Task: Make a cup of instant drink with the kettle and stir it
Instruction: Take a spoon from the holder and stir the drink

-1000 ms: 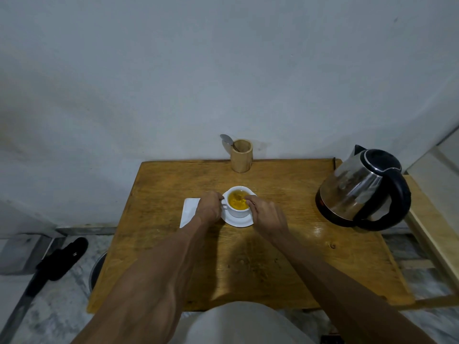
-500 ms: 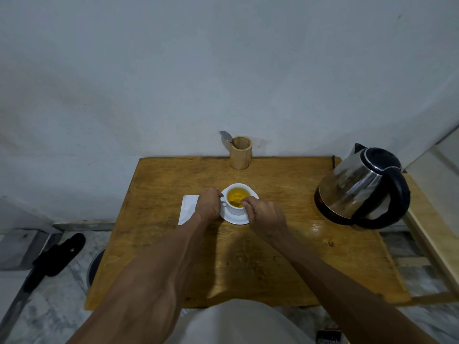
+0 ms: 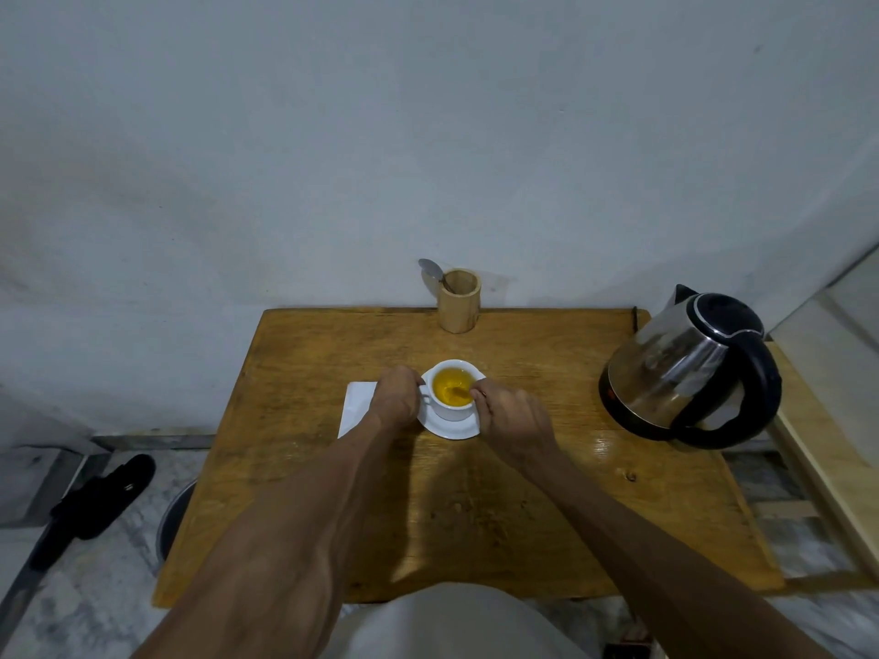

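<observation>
Small white ceramic cup (image 3: 453,407) of yellow drink: on round white saucer (image 3: 452,428), centre of worn wooden table (image 3: 547,492). Left hand (image 3: 397,397) at 9 o'clock, grip closed on cup handle. Right hand (image 3: 511,416) at 3 o'clock, fingers pinching a stirrer in the drink. Steel kettle (image 3: 685,368) with black handle: 2 o'clock, well apart.

We can't really make out the stirrer in the cup (image 3: 453,391) since the right hand (image 3: 511,420) covers its handle, the left hand (image 3: 397,398) hides the cup's handle and part of the napkin (image 3: 356,405), and the spoon (image 3: 431,271) mostly disappears inside the wooden holder (image 3: 458,301).
</observation>
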